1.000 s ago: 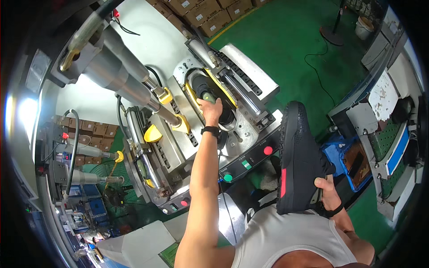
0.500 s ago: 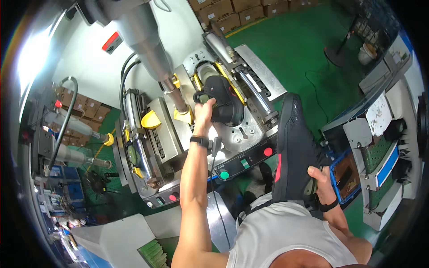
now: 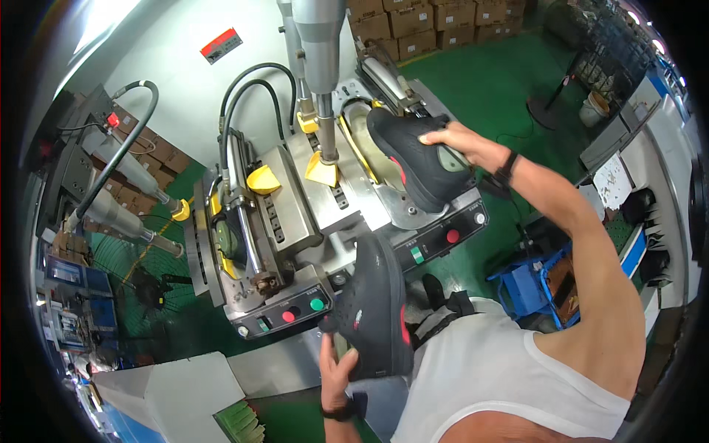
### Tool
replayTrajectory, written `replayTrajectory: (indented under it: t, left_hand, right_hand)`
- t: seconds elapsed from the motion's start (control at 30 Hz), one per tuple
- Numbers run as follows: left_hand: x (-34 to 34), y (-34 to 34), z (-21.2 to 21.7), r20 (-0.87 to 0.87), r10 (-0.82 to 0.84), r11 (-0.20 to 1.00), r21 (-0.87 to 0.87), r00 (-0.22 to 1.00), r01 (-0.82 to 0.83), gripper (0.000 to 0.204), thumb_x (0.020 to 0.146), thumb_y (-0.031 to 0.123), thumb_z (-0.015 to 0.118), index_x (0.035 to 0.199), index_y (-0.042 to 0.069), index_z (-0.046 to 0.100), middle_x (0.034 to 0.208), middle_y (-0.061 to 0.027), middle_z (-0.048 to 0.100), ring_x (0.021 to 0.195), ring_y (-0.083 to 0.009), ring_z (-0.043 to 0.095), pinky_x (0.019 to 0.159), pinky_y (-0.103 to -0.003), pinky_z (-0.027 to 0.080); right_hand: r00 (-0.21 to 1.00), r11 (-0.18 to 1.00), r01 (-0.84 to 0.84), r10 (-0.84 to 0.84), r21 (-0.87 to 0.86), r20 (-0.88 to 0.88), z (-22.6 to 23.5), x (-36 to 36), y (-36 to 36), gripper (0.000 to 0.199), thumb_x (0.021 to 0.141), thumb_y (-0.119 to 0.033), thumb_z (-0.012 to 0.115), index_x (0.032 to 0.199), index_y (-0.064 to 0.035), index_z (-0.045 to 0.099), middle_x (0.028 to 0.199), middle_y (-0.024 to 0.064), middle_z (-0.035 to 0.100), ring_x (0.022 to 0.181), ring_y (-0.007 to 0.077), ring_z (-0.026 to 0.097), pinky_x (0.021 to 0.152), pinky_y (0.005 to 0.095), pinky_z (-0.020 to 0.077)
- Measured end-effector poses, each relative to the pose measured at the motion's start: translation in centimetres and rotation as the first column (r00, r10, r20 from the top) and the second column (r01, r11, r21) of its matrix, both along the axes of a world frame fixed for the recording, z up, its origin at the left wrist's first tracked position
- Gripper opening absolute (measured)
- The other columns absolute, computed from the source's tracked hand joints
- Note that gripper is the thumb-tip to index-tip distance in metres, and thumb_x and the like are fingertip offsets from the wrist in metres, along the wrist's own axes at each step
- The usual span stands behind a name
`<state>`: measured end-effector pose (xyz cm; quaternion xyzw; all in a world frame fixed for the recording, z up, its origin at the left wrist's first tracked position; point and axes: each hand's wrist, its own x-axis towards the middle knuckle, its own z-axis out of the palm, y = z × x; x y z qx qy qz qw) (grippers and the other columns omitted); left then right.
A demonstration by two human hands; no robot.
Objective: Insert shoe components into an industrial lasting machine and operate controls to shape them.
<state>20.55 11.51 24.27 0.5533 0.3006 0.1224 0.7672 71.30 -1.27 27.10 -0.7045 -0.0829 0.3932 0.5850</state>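
Observation:
My left hand (image 3: 337,375) is low in front of the machine, closed on the heel end of a black shoe (image 3: 373,310) with red edging on its right side. That shoe's toe points up toward the press machine (image 3: 299,199). Over the machine's right station, my right hand (image 3: 464,143) grips a second black shoe (image 3: 417,166) near its heel, thumb on top by an olive-green patch. This shoe is tilted above the pale, yellow-edged cradle (image 3: 366,140), covering part of it. Beside it stands a metal ram (image 3: 325,118) with a yellow pad (image 3: 321,171).
Another shoe is partly visible in the left station (image 3: 227,240). Control panels with red (image 3: 453,235) and green (image 3: 317,304) buttons line the machine's front. A blue crate (image 3: 528,288) stands at the right, by a rack (image 3: 650,236). Cardboard boxes (image 3: 413,29) are stacked behind.
My left hand has drawn its shoe out of the right station and back toward me. My right hand has swung forward and left, bringing its shoe over that station.

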Motion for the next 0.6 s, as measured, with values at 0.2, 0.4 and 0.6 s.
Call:
replayTrajectory:
  t: [0.2,0.4,0.6]
  left_hand:
    - [-13.7,-4.6,-3.2,-0.526,0.253,0.967,0.154,0.812,-0.201,0.07,0.097,0.025,0.066,0.152,-0.008,0.036,0.145,-0.023,0.05,0.129,-0.0289,0.051,0.111,-0.038,0.039]
    - [-20.8,-6.2,-11.9,-0.506,0.579,0.813,0.298,0.639,-0.501,0.061,0.085,0.011,0.072,0.136,-0.009,0.045,0.125,-0.0183,0.059,0.112,-0.0251,0.059,0.097,-0.037,0.047]
    - [-20.2,-4.9,-20.8,-0.501,0.701,0.708,0.574,0.507,-0.412,0.084,0.082,0.019,0.078,0.146,-0.01,0.032,0.138,-0.0285,0.05,0.123,-0.0374,0.056,0.106,-0.044,0.045]
  right_hand:
    - [0.927,0.917,0.068,0.089,-0.394,0.365,-5.7,7.0,13.4,0.061,0.077,-0.032,0.081,0.116,0.012,0.066,0.105,0.0199,0.073,0.097,0.0313,0.071,0.084,0.0417,0.0569]
    - [0.575,0.785,0.152,0.423,-0.6,0.7,-11.5,8.9,18.9,0.048,0.063,-0.037,0.075,0.09,0.0029,0.076,0.096,0.0265,0.073,0.095,0.0387,0.072,0.082,0.0445,0.0572]
    - [0.468,0.796,0.093,0.495,-0.597,0.732,-14.0,8.7,18.2,0.044,0.069,-0.034,0.069,0.091,0.004,0.075,0.102,0.0294,0.071,0.1,0.0423,0.07,0.088,0.0457,0.0563]
